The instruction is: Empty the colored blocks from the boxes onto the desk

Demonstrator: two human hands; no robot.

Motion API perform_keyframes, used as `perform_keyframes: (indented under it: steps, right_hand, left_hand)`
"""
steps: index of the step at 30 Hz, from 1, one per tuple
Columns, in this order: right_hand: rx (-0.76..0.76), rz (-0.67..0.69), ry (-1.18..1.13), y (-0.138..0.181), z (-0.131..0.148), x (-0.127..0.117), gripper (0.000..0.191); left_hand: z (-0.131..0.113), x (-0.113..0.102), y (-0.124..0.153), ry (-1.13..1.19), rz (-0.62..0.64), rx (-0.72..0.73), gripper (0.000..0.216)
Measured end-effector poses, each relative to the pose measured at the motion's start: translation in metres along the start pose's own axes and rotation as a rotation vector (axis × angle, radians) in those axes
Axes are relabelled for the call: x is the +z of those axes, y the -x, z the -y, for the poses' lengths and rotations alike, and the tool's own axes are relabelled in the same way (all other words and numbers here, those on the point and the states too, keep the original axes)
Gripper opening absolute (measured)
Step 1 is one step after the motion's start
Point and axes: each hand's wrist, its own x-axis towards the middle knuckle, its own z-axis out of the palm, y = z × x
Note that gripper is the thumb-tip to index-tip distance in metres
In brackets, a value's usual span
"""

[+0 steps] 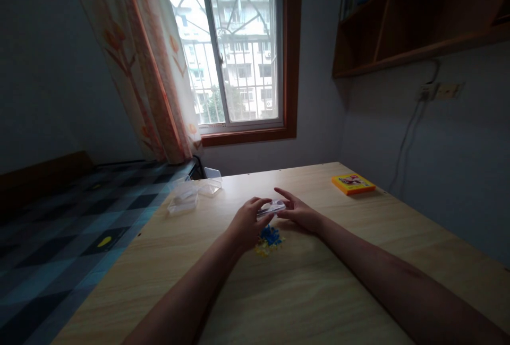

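Clear plastic box point(271, 207) pinched between left hand point(247, 224) and right hand point(299, 212) over blue-yellow beads point(269, 240).

We hold a small clear plastic box point(271, 207) between left hand point(247, 224) and right hand point(299, 212), above blue and yellow beads point(269, 240).

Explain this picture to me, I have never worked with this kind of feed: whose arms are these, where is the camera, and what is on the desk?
There is no machine here. The camera sits on a person's head, looking forward and down, so the two bare arms are that person's own. The left hand and right hand meet over a wooden desk and together hold a small clear plastic box. Just below it lies a little heap of blue and yellow pieces. Further left stand some empty clear containers, and far right lies a yellow booklet. Behind are a window and a curtain.
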Motion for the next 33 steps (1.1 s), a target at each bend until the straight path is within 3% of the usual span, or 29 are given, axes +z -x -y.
perform_keyframes:
  steps: [7, 20, 33]
  right_hand:
    - [0.071, -0.121, 0.008, -0.004, -0.002, 0.009, 0.082]
    - [0.086, -0.095, -0.046, -0.001, 0.003, 0.009, 0.104]
    - [0.106, -0.047, -0.127, -0.002, 0.002, 0.006, 0.108]
  left_hand:
    - [0.006, 0.006, -0.011, 0.124, 0.03, -0.139, 0.041]
    - [0.006, 0.003, -0.012, 0.15, 0.026, -0.183, 0.042]
    - [-0.008, 0.007, -0.007, 0.093, -0.063, -0.177, 0.046]
